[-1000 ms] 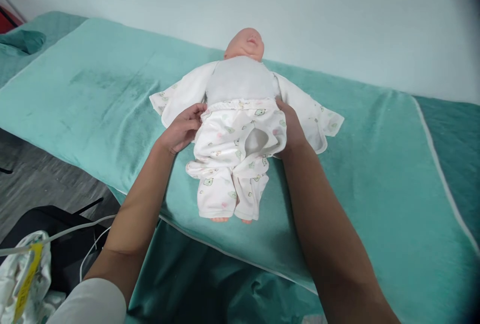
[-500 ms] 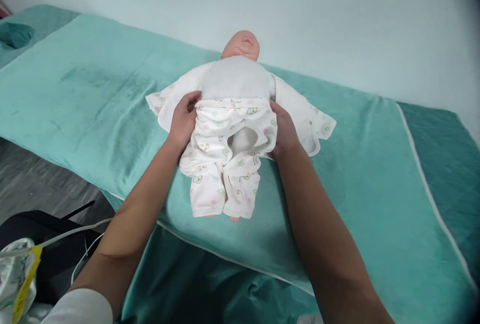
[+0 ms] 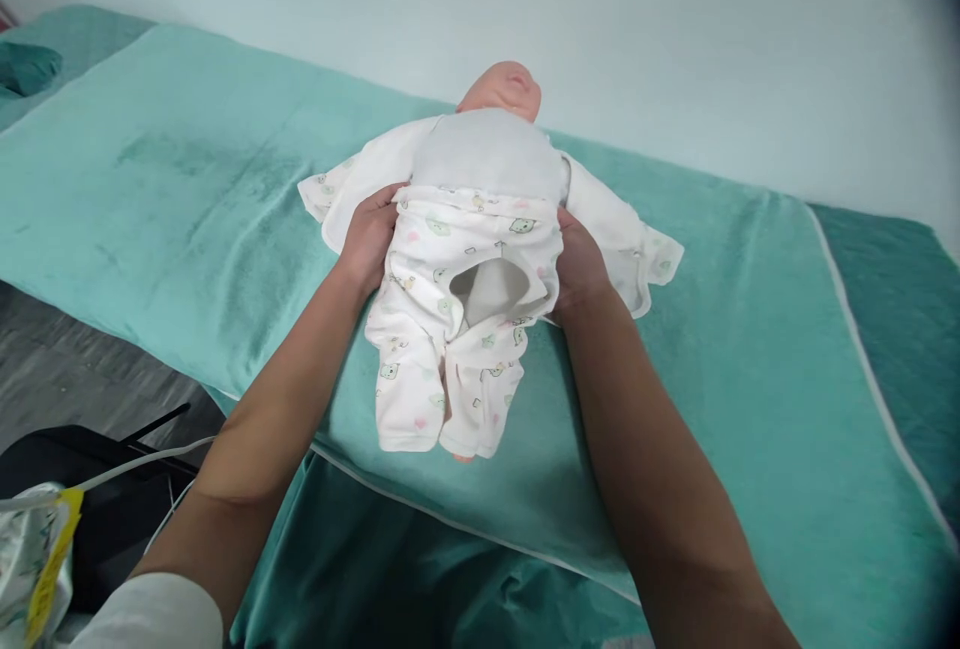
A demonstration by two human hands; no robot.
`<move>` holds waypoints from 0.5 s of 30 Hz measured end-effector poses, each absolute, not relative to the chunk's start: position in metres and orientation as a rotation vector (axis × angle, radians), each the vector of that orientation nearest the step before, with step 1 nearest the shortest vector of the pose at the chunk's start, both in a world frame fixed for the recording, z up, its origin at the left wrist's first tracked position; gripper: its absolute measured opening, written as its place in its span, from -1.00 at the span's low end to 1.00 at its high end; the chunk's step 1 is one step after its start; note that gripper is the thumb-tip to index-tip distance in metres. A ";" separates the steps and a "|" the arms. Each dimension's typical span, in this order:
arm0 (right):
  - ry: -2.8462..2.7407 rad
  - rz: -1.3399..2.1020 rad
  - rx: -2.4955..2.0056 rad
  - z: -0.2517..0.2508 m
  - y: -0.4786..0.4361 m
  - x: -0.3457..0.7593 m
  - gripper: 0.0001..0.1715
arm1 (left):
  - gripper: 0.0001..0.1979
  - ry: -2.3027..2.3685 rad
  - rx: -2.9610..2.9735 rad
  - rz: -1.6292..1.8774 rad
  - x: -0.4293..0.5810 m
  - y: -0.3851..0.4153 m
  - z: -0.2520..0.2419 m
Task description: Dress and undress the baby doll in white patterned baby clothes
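Note:
A baby doll (image 3: 501, 89) lies on its back on the green bed cover, head toward the wall. White printed baby pants (image 3: 480, 229) cover its legs and reach the waist, with an oval opening at the crotch. Beneath the doll, a white baby shirt (image 3: 604, 219) is spread open, its sleeves out to both sides. My left hand (image 3: 371, 239) grips the waistband at the left side, fingertips partly behind the cloth. On the other side, my right hand (image 3: 579, 264) holds the waistband, its fingers mostly hidden behind the pants and doll.
The green velvet cover (image 3: 187, 169) spreads over the bed, its front edge hanging down toward me. A pale wall (image 3: 675, 49) rises behind. At lower left are a black chair-like object (image 3: 112, 499), a cable and a printed cloth with a yellow strip (image 3: 56, 569).
Both hands have drawn the waistband slightly up the doll's body, and the pants look more stretched, with the crotch opening wider. The doll appears slightly farther right in view.

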State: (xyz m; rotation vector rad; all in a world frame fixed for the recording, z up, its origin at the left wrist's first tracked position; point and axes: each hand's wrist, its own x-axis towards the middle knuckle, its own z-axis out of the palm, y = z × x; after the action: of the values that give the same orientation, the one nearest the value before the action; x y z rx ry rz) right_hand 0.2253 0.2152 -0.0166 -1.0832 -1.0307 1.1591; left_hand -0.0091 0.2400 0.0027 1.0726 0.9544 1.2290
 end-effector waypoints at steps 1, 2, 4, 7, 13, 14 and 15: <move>-0.993 1.179 -1.089 -0.016 0.216 0.224 -0.63 | -0.79 0.966 1.083 1.241 -0.010 0.242 0.002; -0.954 1.193 -1.098 -0.016 0.218 0.223 -0.65 | -0.78 0.979 1.103 1.256 -0.010 0.244 0.001; -0.920 1.191 -1.114 -0.016 0.219 0.222 -0.67 | -0.74 1.020 1.172 1.298 -0.012 0.249 -0.002; -0.995 1.134 -1.124 -0.016 0.216 0.220 -0.67 | -0.71 1.093 1.285 1.371 -0.012 0.252 -0.010; -1.215 0.612 -1.345 -0.016 0.197 0.227 -0.71 | -0.80 1.123 1.492 1.546 -0.010 0.239 -0.011; -1.249 0.495 -1.367 -0.015 0.193 0.228 -0.71 | -0.79 1.128 1.543 1.550 -0.011 0.236 -0.010; -1.290 0.396 -1.373 -0.014 0.190 0.230 -0.71 | -0.78 1.129 1.582 1.540 -0.011 0.234 -0.009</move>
State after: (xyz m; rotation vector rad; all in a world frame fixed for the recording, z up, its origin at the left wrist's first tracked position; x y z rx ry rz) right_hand 0.2296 0.1897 -0.0141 -1.3733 -1.2903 0.3962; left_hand -0.0112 0.2336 -0.0087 1.5816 1.1290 1.5398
